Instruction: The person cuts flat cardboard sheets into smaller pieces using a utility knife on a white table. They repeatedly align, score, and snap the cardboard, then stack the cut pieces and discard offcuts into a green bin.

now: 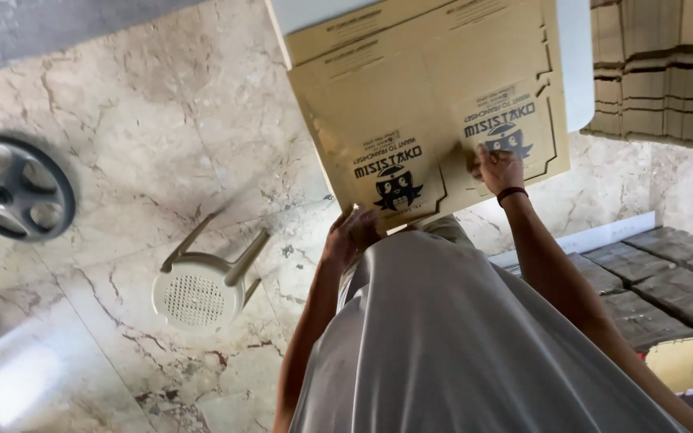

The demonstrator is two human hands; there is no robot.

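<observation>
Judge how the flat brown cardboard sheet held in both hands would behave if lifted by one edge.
The cardboard sheet looks thin and wide, so probably light but apt to sag. Its die-cut score lines suggest it may fold along them. The left hand and right hand grip its near edge, hinting that two-handed support keeps it flat.

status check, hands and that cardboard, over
Left hand grips the flat cardboard sheet at its near edge. Right hand pressed on its printed face. Plastic stool on the floor, apart.
</observation>
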